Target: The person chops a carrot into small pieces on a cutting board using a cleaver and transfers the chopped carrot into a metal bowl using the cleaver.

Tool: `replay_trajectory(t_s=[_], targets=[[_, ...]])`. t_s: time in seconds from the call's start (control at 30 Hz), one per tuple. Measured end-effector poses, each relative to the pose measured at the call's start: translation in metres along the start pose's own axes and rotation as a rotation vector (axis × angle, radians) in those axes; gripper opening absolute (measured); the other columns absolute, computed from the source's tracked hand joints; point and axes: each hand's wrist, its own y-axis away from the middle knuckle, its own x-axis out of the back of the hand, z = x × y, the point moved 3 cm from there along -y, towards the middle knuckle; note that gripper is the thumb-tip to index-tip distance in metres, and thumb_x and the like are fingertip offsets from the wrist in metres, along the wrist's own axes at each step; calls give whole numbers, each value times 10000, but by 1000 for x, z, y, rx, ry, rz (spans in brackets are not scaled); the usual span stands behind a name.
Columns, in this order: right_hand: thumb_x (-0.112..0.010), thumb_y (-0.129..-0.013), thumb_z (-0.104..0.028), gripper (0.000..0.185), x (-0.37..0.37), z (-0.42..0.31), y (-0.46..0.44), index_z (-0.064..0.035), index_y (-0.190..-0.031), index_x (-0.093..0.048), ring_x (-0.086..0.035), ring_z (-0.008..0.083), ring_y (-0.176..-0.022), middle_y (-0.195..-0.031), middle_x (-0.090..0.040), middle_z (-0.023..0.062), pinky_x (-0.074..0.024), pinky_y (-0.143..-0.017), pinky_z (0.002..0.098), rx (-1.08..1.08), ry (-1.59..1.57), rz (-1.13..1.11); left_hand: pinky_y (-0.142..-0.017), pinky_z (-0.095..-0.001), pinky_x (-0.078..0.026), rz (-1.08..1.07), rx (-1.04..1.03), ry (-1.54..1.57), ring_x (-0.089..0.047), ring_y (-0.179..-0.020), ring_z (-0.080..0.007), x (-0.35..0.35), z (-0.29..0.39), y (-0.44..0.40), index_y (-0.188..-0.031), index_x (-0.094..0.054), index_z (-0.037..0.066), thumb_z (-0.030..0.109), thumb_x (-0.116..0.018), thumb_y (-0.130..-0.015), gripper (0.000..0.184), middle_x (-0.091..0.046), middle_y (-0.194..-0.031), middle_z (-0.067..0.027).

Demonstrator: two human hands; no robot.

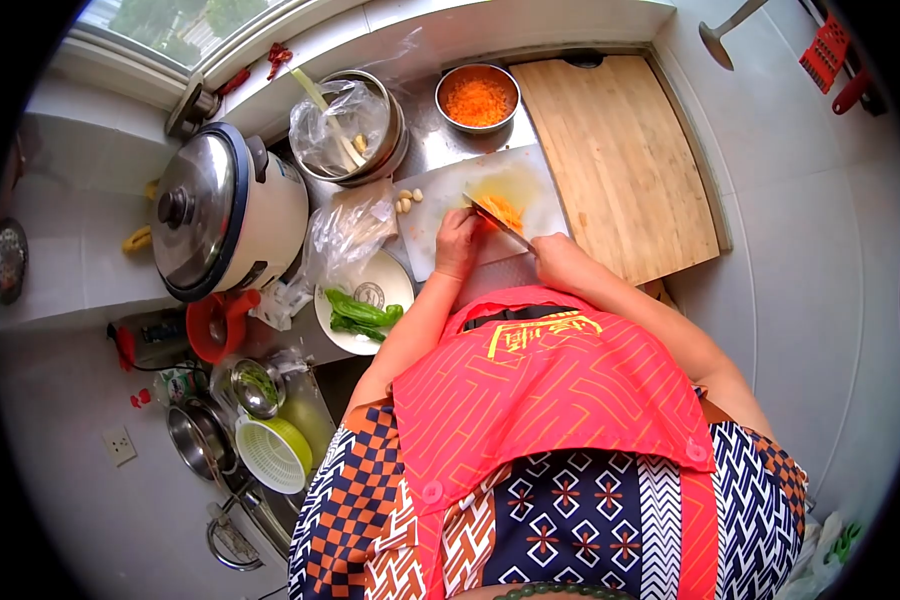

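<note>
My right hand (557,258) is closed round the handle of a kitchen knife (502,224), whose blade slants up and left over a white cutting board (438,222). Shredded carrot (503,208) lies in a small pile on the far side of the blade. My left hand (456,245) has its fingers curled close to the blade, pressed on a piece of carrot (481,223) that is mostly hidden. Several garlic cloves (405,203) sit at the board's left edge. Beyond the board stands a metal bowl (478,128) of finely shredded carrot.
A large wooden board (620,160) lies at the right. On the left are a plate (397,287) with green peppers (360,315), a plastic bag (345,235), a pot (398,150) holding a bagged scallion, and a rice cooker (270,210). Baskets and bowls stand lower left.
</note>
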Motion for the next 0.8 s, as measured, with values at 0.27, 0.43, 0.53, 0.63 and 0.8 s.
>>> replay_trajectory(t_s=[0.27,0.43,0.53,0.63,0.8], targets=[[-527,-740,-34,210,4,0,2,36,-884,-664,-643,425,-871,-888,-642,298,-520,-785,475,-42,-17,-52,-773,-350,-509,9,-4,-9,-603,-890,-285,0,0,0,-872,-663,43,6,-628,-728,153,-646,-929,-88],[-538,-742,-27,206,3,-1,-4,43,-888,-665,-642,424,-881,-887,-642,300,-524,-778,472,-61,22,-100,-809,-345,-493,-25,37,11,-605,-914,-283,-1,-4,2,-891,-672,64,9,-625,-737,170,-658,-967,-86],[-500,-761,-18,202,1,0,-9,37,-866,-665,-634,438,-863,-866,-635,304,-514,-759,478,-25,24,-80,-787,-349,-502,-21,26,9,-603,-899,-282,-1,-4,0,-865,-669,60,19,-624,-730,149,-650,-943,-85],[-482,-764,-12,211,-7,2,-20,38,-859,-664,-631,446,-858,-861,-632,308,-510,-754,482,-24,14,-61,-778,-351,-505,-20,26,0,-602,-890,-282,0,-2,0,-845,-670,62,34,-633,-725,129,-647,-929,-84],[-476,-755,-1,229,-5,-1,-24,41,-878,-664,-633,443,-867,-873,-635,306,-511,-762,485,-39,21,-49,-782,-354,-501,-13,25,12,-600,-885,-280,3,1,-4,-828,-674,67,52,-648,-724,108,-656,-944,-82]])
